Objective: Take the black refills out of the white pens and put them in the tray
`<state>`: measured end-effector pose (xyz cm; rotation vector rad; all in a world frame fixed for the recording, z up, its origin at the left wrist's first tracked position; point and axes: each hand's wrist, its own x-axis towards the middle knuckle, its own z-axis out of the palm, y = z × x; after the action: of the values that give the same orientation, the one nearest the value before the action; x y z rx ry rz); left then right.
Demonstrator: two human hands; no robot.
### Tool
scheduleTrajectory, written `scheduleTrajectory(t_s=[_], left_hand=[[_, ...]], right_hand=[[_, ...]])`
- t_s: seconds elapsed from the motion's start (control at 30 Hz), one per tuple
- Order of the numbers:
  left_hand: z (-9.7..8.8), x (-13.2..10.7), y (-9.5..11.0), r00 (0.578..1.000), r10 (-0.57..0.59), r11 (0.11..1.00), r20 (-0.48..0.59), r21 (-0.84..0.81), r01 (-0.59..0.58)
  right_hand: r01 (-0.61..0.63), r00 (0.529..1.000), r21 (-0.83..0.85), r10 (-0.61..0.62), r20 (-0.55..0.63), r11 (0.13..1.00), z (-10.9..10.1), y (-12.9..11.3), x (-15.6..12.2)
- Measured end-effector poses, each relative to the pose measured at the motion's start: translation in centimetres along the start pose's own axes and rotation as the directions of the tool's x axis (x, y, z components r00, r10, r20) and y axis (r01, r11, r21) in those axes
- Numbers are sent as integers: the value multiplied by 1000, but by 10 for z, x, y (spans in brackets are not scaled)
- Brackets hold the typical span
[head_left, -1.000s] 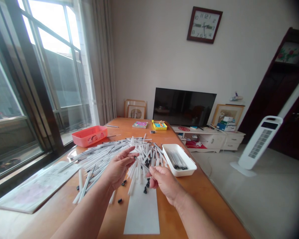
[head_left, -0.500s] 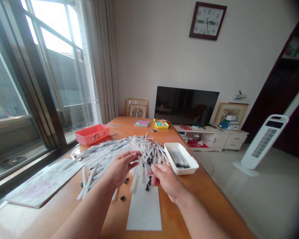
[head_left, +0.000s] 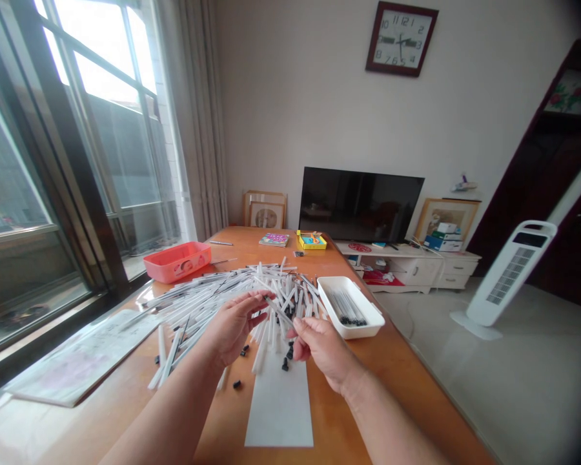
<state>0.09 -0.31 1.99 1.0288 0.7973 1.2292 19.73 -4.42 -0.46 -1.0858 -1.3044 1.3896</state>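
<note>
My left hand (head_left: pixel 232 326) and my right hand (head_left: pixel 319 349) are raised just above the wooden table (head_left: pixel 397 381), close together. Between them runs one thin white pen tube (head_left: pixel 277 311): the right fingers pinch its near end and the left fingertips close on its far end. Behind the hands lies a big pile of white pen tubes (head_left: pixel 213 300). Small black caps (head_left: pixel 285 365) are scattered below the hands, some on a white sheet of paper (head_left: pixel 281 403).
A white tray (head_left: pixel 351 309) with dark refills stands right of the pile. A pink tray (head_left: pixel 177 261) sits at the back left, a yellow box (head_left: pixel 312 241) and a booklet (head_left: pixel 274 239) at the far end. Papers (head_left: pixel 82 358) lie by the window. A fan (head_left: pixel 506 274) stands on the floor.
Both hands stay together over the pile; the tube between them has shifted slightly, and the head view has tipped a little.
</note>
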Motion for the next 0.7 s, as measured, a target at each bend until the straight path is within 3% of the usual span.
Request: scheduleTrajectory(t_s=[0.23,0.4,0.53,0.7], left_hand=[[-3,3,-9,997,0,998,-83,57,5],[-7,7,-12,986,28,997,-163,80,-15],[-4,5,-7,992,-33,999,-119,2,34],[1,0,2,1000,-8,998,5,-64,8]], right_hand=[[-2,1000,-22,2,10,1000,3,-2,-3],[67,998,-52,-68,-8,996,5,0,-2],[90,995,-72,-92,-36,993,4,-1,-2],[0,995,47,-5,103,999,0,-8,-8]])
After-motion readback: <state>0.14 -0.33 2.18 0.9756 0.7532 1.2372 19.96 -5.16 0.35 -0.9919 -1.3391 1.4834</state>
